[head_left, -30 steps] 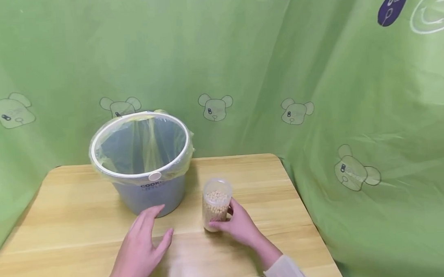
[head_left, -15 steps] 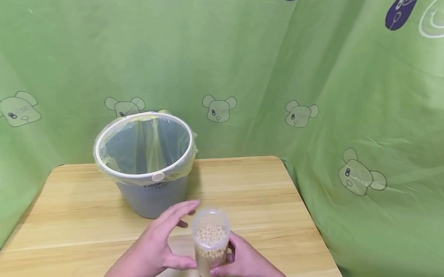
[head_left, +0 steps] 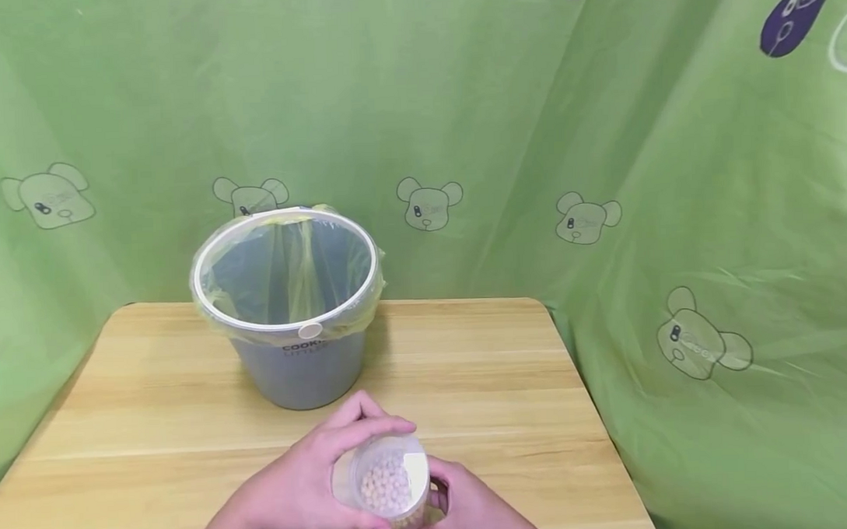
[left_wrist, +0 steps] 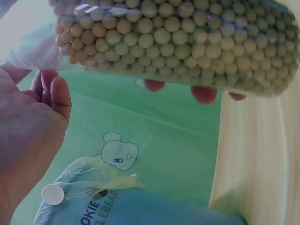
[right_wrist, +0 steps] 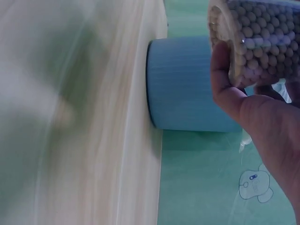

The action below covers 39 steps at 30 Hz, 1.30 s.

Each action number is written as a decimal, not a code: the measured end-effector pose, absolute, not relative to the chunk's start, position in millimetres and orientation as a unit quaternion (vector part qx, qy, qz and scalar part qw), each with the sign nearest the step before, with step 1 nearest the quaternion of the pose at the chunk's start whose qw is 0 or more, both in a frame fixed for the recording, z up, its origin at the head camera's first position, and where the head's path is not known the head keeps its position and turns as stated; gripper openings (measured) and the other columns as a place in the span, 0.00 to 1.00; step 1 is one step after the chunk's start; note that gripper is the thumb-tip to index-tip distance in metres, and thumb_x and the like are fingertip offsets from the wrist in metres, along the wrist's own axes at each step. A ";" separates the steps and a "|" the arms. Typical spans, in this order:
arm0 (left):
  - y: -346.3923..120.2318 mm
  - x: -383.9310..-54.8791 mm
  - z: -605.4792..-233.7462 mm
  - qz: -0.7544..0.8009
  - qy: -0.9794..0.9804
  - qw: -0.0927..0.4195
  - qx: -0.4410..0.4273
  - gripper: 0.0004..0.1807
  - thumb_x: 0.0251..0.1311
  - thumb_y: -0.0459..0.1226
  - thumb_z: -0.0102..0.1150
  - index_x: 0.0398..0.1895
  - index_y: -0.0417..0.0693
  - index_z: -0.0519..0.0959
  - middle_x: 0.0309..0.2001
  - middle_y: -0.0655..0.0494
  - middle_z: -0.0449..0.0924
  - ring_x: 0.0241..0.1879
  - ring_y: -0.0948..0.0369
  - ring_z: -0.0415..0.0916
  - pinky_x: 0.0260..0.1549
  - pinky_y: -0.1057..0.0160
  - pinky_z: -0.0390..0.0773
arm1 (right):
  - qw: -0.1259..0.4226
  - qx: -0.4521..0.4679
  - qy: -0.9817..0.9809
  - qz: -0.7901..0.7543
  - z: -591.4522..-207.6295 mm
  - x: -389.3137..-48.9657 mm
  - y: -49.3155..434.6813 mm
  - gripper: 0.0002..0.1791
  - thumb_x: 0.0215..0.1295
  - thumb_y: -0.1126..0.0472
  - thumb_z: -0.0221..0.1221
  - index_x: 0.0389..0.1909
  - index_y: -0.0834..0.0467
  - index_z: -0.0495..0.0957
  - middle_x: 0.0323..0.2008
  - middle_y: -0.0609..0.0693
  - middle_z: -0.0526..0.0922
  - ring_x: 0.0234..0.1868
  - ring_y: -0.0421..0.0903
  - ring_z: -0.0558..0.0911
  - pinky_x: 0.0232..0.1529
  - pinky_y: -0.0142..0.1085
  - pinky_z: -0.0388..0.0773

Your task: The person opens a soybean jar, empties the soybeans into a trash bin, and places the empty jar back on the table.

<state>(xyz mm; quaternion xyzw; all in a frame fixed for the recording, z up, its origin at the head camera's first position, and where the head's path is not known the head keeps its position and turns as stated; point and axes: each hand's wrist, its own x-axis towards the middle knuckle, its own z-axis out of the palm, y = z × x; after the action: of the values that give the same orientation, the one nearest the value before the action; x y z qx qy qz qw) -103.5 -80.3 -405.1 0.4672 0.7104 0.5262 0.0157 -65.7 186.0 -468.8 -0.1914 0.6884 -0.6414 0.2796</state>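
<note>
A clear cylindrical jar (head_left: 387,484) full of round, pale beans (left_wrist: 159,37) is held up at the near side of the table. My left hand (head_left: 301,490) grips its translucent lid (left_wrist: 35,40), thumb on the near side and fingers over the far side. Lower down, my right hand (head_left: 470,508) grips the jar's body from the right. The right wrist view shows the right hand's fingers curled under and around the jar's base end, which is clear of the wooden table (right_wrist: 98,154).
A grey-blue bucket (head_left: 304,374) with a white rim (head_left: 218,314) stands behind the hands, left of centre. A thin yellow bag (head_left: 294,277) lines it and folds over the rim. Green curtain (head_left: 488,122) printed with bear heads hangs behind and to the right of the table.
My right hand has brought the jar toward me and slightly left, up off the table. My left hand has come in from the left and taken hold of the lid.
</note>
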 end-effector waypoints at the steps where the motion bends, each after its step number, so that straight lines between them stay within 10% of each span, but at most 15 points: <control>1: -80.8 -103.1 -404.7 0.523 0.713 0.014 0.466 0.47 0.50 0.45 0.88 0.75 0.59 0.75 0.57 0.61 0.72 0.59 0.64 0.76 0.63 0.64 0.80 | 0.277 -0.190 0.688 -0.643 -470.0 -65.8 185.4 0.39 0.62 0.67 0.75 0.74 0.51 0.74 0.70 0.53 0.80 0.68 0.40 0.82 0.70 0.29 0.81; 20: -81.4 -94.0 -412.9 0.459 0.782 -0.040 0.420 0.39 0.66 0.51 0.76 0.78 0.59 0.71 0.58 0.62 0.71 0.59 0.66 0.74 0.59 0.62 0.83 | 0.226 -0.105 0.713 -0.656 -481.3 -54.7 172.4 0.41 0.57 0.63 0.81 0.72 0.58 0.76 0.69 0.63 0.78 0.64 0.53 0.85 0.57 0.35 0.90; 30: -70.1 -93.3 -420.8 0.431 0.859 -0.079 0.265 0.46 0.48 0.61 0.84 0.68 0.54 0.78 0.51 0.67 0.70 0.53 0.71 0.67 0.51 0.65 0.81 | 0.043 -0.063 0.856 -0.512 -484.1 -53.7 158.9 0.48 0.51 0.48 0.84 0.74 0.50 0.76 0.68 0.50 0.84 0.65 0.53 0.84 0.57 0.31 0.86; 39: -83.5 -92.2 -400.9 0.484 0.802 -0.033 0.348 0.64 0.48 0.57 0.86 0.86 0.59 0.57 0.81 0.60 0.66 0.72 0.60 0.72 0.69 0.54 0.82 | 0.169 -0.089 0.761 -0.620 -454.8 -55.5 166.4 0.47 0.59 0.56 0.81 0.78 0.55 0.70 0.76 0.62 0.72 0.69 0.54 0.82 0.62 0.31 0.87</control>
<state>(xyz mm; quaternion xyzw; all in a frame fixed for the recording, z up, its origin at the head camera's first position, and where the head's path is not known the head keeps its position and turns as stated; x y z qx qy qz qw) -92.2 -83.5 -400.9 0.3481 0.8025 0.4836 -0.0326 -55.5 166.4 -454.8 -0.0894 0.7609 -0.6201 0.1691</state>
